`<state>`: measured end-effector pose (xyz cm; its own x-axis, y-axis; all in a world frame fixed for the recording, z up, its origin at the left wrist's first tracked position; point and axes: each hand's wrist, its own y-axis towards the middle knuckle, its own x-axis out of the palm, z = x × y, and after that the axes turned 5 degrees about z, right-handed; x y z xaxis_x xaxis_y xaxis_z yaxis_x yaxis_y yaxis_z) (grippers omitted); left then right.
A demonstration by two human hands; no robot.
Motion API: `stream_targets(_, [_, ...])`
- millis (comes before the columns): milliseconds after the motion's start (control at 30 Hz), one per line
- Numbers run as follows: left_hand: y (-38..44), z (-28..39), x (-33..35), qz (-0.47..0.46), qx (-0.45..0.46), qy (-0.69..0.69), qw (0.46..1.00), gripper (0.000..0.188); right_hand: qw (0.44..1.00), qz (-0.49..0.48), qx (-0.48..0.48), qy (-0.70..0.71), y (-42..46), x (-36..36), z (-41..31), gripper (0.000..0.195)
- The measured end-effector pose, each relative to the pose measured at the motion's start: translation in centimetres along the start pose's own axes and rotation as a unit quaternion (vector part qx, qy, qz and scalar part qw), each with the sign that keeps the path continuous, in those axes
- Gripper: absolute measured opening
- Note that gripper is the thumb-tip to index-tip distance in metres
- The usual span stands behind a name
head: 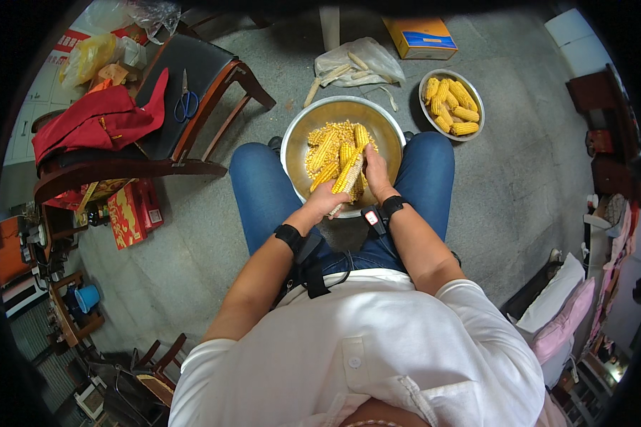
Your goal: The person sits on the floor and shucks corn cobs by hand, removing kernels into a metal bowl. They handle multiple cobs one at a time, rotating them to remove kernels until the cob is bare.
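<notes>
Over a large metal basin (294, 144) between my knees, I hold a partly shelled corn cob (348, 176) at a slant. Yellow kernels cover its left side, while a pale bare strip runs down its right. My left hand (325, 202) is wrapped around the lower end. Up at the other end, my right hand (376, 168) has its fingers on the cob, the thumb side partly hidden. Beneath lie loose corn kernels (339, 128) and several unshelled cobs (323, 151).
A smaller metal bowl (423, 101) of corn cobs stands at right. Stripped cobs (337, 72) lie on a plastic bag (379, 53) beyond the basin, near a yellow box (424, 40). On the chair (155, 101) at left are scissors (186, 101) and red cloth (96, 120).
</notes>
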<state>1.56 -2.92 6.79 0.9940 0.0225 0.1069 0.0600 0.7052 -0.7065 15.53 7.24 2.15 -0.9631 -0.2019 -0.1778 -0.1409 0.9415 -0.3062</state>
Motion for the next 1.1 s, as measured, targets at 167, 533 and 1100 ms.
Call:
stream_targets(167, [0.0, -0.2, 0.5, 0.079, 0.048, 0.154, 0.984, 0.023, 0.980, 0.026, -0.075, -0.184, -0.2, 0.1, -0.3, 0.050])
stream_targets(533, [0.2, -0.1, -0.6, -0.041, -0.027, -0.090, 0.995, 0.024, 0.992, 0.043, -0.095, -0.065, -0.3, 0.2, 0.1, 0.047])
stream_targets(1100, [0.0, -0.3, 0.1, -0.053, -0.032, -0.082, 0.995, 0.021, 0.975, 0.020, -0.147, -0.162, 0.3, 0.0, 1.2, 0.041])
